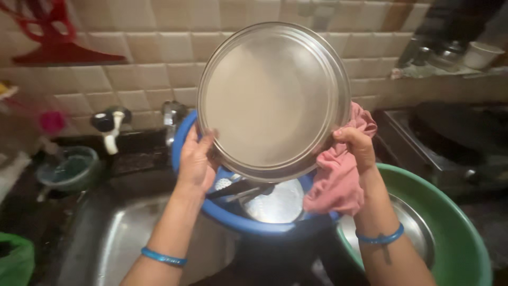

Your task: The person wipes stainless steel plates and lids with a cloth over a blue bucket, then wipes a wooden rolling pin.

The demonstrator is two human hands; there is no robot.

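Holding a steel plate (273, 100) upright, left hand (197, 159) gripping its lower-left rim, right hand (357, 145) clutching rim plus pink cloth (338, 180). Blue tub (233, 217) just below both.

Steel plate (273, 100): round, rimmed, shiny, tilted upright with its face toward the camera, gripped at lower left edge by left hand (197, 161), lower right edge by right hand (359, 147). Pink cloth (338, 177): crumpled, bunched under right hand, hanging down against plate's right rim.
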